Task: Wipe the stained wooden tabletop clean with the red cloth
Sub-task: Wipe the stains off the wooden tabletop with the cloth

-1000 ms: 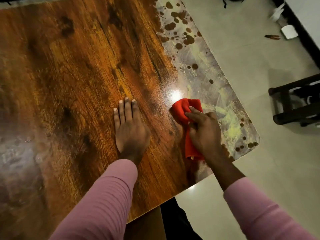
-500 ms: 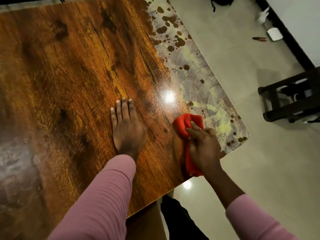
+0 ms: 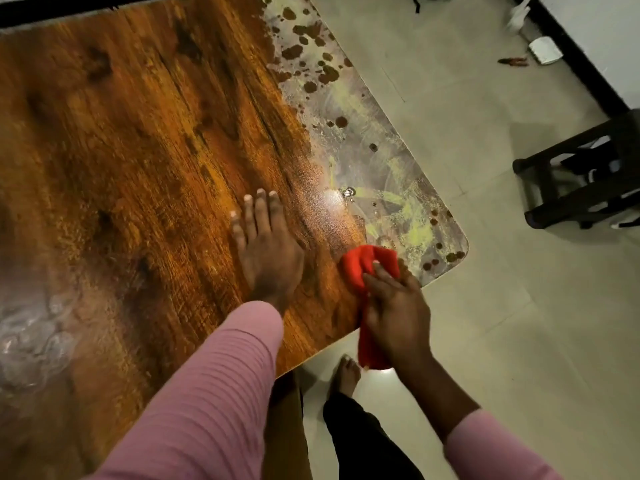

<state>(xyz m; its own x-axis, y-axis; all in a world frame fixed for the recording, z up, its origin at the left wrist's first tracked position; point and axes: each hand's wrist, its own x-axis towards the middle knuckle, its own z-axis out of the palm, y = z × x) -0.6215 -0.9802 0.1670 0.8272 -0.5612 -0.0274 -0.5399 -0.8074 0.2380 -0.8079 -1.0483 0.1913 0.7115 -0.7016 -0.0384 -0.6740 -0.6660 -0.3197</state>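
- Since earlier, right hand (image 3: 396, 306) dragged the cloth (image 3: 367, 271) toward the counter (image 3: 138, 168) edge, gripping it.
- Left hand (image 3: 268, 251) lay flat, fingers straight.

We see a wooden counter (image 3: 138, 150). Its right edge carries a grey film (image 3: 377, 161) with yellow smears and dark spots (image 3: 329, 75). A wet patch (image 3: 31, 334) lies at left. The left grip (image 3: 268, 258) rests flat on it. The right grip (image 3: 398, 306) holds a cloth (image 3: 363, 263) near the corner.

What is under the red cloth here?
Of the red cloth, the front lies on the tabletop beside the stained corner; the tail hangs past the edge. Any stain beneath is covered.
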